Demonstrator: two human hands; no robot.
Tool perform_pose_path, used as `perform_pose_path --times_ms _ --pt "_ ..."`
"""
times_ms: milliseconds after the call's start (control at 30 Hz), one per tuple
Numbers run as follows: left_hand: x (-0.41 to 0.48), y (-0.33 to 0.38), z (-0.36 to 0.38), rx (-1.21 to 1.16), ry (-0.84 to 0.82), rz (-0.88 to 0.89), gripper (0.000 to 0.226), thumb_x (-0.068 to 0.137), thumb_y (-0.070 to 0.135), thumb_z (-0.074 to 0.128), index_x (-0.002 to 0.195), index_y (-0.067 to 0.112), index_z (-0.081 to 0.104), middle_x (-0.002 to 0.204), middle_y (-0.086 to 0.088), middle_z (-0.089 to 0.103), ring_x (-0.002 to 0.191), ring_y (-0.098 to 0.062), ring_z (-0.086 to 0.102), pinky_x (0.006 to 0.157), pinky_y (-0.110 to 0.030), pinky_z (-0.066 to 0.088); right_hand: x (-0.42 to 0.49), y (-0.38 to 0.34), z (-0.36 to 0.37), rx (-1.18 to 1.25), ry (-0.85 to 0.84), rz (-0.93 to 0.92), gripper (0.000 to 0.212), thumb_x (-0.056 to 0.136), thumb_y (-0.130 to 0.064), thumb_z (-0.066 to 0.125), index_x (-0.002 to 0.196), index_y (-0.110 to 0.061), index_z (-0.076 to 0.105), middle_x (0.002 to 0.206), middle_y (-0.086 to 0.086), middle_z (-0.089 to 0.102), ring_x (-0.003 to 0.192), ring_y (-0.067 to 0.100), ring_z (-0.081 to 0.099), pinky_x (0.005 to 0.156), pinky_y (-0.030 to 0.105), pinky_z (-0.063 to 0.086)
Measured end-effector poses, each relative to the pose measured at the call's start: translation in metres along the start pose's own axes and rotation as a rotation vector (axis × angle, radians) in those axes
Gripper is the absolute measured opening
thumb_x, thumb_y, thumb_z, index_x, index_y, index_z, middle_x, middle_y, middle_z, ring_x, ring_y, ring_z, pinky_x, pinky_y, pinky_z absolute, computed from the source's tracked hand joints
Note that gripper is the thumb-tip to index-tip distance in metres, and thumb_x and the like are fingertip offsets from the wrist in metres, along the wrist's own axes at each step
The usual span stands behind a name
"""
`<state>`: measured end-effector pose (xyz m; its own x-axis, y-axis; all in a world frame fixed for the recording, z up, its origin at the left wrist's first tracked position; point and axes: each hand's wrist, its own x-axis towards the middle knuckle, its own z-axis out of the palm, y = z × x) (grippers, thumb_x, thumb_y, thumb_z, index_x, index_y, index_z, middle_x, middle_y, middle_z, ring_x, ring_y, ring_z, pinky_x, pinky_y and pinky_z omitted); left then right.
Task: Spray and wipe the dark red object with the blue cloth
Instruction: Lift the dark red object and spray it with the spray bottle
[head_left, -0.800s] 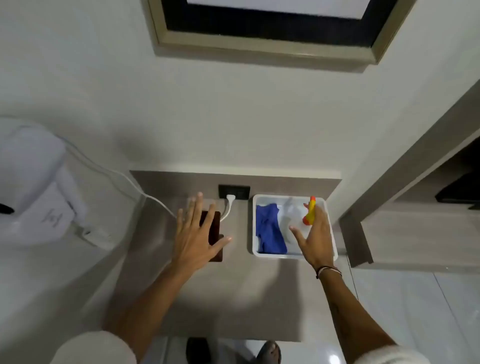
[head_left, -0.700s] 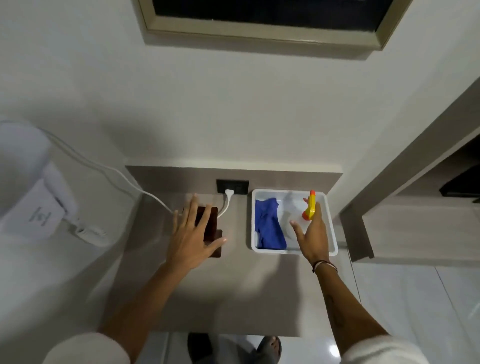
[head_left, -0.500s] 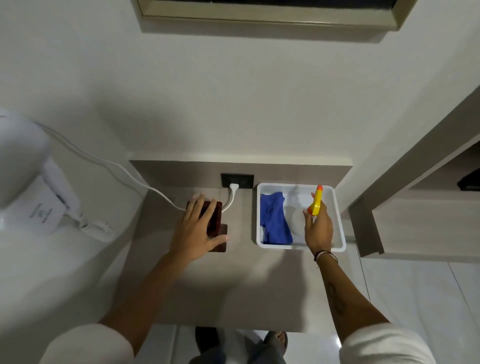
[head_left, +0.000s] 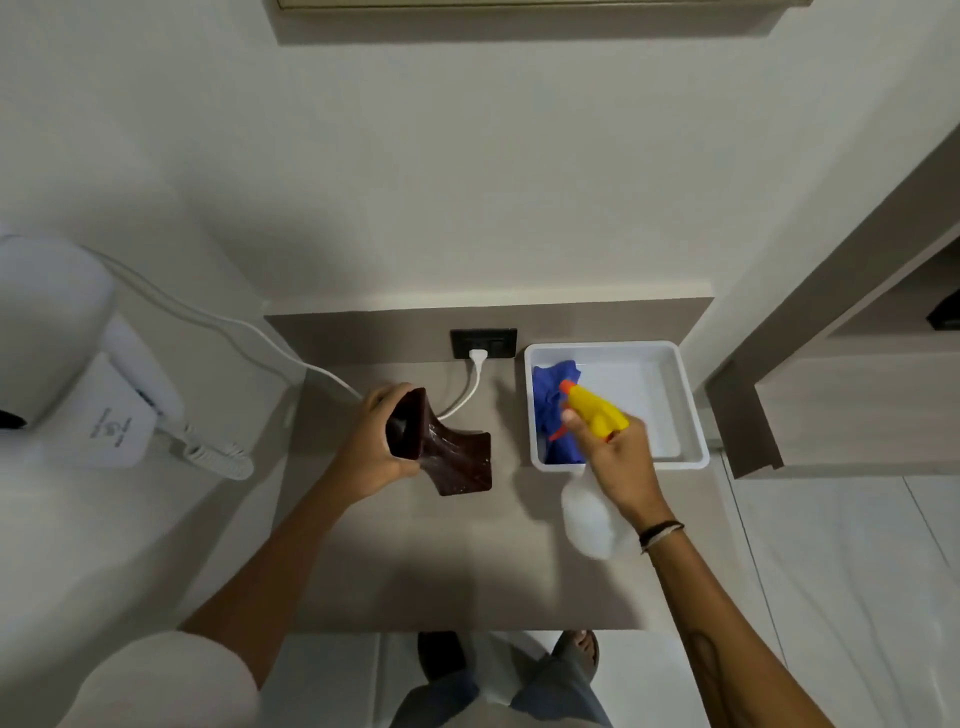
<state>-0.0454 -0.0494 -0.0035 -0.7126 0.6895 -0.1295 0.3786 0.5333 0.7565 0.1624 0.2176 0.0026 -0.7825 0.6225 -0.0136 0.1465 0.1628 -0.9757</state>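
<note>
Since half a second ago we have lifted the dark red object (head_left: 441, 447) off the desk (head_left: 441, 561) and pulled the spray bottle (head_left: 589, 457) out of the white tray (head_left: 693, 415). Our left hand (head_left: 371, 447) now wraps around the object's open upper end, its grip closed on that end, with the piece tilted so the flared base points down and to the right above the desk surface. Our right hand (head_left: 615, 457) has its grip closed on the neck of the bottle, with one finger at the orange trigger; the yellow head and orange nozzle aim left toward the red object, and the clear body hangs below the hand over the desk just in front of the tray. We see the blue cloth (head_left: 553, 410) bunched in the left part of the tray, partly hidden behind the sprayer head. Behind the object, a white plug (head_left: 478, 356) sits in a dark wall socket (head_left: 483, 343), and its cable runs off to the left toward a white appliance (head_left: 78, 364) beside the desk.
</note>
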Motion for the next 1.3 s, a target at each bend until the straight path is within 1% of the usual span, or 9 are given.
perform_pose_path --times_ms 133,233,367,467,633,867,1067,1200,1300 --pt "-0.004 -0.02 -0.012 -0.013 -0.027 0.043 0.11 0.057 0.002 0.091 0.155 0.021 0.046 0.147 0.002 0.041 0.138 -0.02 0.049 0.113 -0.02 0.043 -0.033 -0.006 0.035 -0.041 -0.266 0.06 0.038 0.105 -0.024 0.068 0.143 -0.023 0.067 0.109 -0.002 0.084 0.11 0.001 0.076 0.101 0.011 0.054" --pt "-0.005 -0.029 -0.019 -0.006 -0.058 0.05 0.111 0.059 -0.001 0.092 0.156 0.022 0.045 0.15 0.002 0.041 0.14 -0.019 0.048 0.107 -0.006 0.039 -0.042 -0.014 0.057 -0.018 -0.329 0.048 0.04 0.107 -0.024 0.064 0.147 -0.024 0.064 0.118 0.0 0.082 0.116 0.004 0.074 0.106 0.017 0.055" --pt "-0.004 -0.034 -0.025 -0.012 -0.068 0.05 0.11 0.058 0.003 0.092 0.156 0.025 0.045 0.151 0.001 0.044 0.142 -0.019 0.048 0.115 -0.028 0.044 -0.045 -0.018 0.082 -0.083 -0.332 0.023 0.041 0.107 -0.026 0.064 0.148 -0.028 0.062 0.131 0.003 0.072 0.121 0.017 0.067 0.107 0.023 0.053" --pt "-0.003 -0.038 -0.029 -0.004 -0.075 0.049 0.111 0.06 -0.001 0.094 0.157 0.023 0.045 0.153 -0.002 0.045 0.142 -0.02 0.048 0.117 -0.038 0.044 -0.047 -0.017 0.092 -0.065 -0.337 0.038 0.042 0.107 -0.016 0.063 0.149 -0.021 0.061 0.122 0.0 0.072 0.108 0.002 0.071 0.093 0.011 0.055" --pt "-0.001 -0.042 -0.033 0.018 -0.089 0.06 0.113 0.062 -0.001 0.095 0.158 0.025 0.044 0.155 -0.002 0.046 0.143 -0.021 0.048 0.117 -0.039 0.045 -0.047 -0.013 0.1 -0.084 -0.313 0.094 0.042 0.107 -0.02 0.064 0.149 -0.016 0.063 0.11 -0.009 0.074 0.088 0.003 0.073 0.089 0.018 0.058" --pt "0.001 -0.046 -0.038 0.078 -0.11 0.117 0.113 0.06 0.004 0.096 0.159 0.027 0.045 0.155 -0.002 0.047 0.143 -0.019 0.048 0.116 -0.031 0.044 -0.045 -0.009 0.098 -0.171 -0.366 0.11 0.044 0.107 -0.03 0.063 0.15 -0.021 0.061 0.125 -0.005 0.07 0.099 0.002 0.068 0.088 0.008 0.054" --pt "0.001 -0.045 -0.04 0.134 -0.107 0.116 0.115 0.056 0.012 0.097 0.159 0.023 0.046 0.154 -0.004 0.051 0.141 -0.026 0.052 0.115 -0.048 0.05 -0.049 -0.001 0.088 -0.244 -0.347 0.134 0.043 0.107 -0.032 0.063 0.149 -0.023 0.063 0.139 0.007 0.072 0.108 0.02 0.071 0.106 0.039 0.059" --pt "-0.002 -0.043 -0.039 0.159 -0.066 0.065 0.115 0.054 0.017 0.103 0.155 0.019 0.05 0.147 -0.006 0.058 0.133 -0.029 0.058 0.11 -0.05 0.054 -0.054 0.004 0.081 -0.322 -0.298 0.119 0.044 0.107 -0.037 0.061 0.149 -0.023 0.063 0.143 0.006 0.071 0.127 0.025 0.069 0.111 0.038 0.055" --pt "-0.003 -0.039 -0.038 0.096 -0.027 -0.027 0.099 0.056 0.031 0.104 0.144 0.027 0.059 0.134 0.002 0.068 0.122 -0.021 0.065 0.104 -0.042 0.058 -0.055 0.006 0.08 -0.334 -0.317 0.122 0.046 0.106 -0.039 0.063 0.147 -0.02 0.065 0.123 0.002 0.077 0.111 0.022 0.072 0.099 0.034 0.057"
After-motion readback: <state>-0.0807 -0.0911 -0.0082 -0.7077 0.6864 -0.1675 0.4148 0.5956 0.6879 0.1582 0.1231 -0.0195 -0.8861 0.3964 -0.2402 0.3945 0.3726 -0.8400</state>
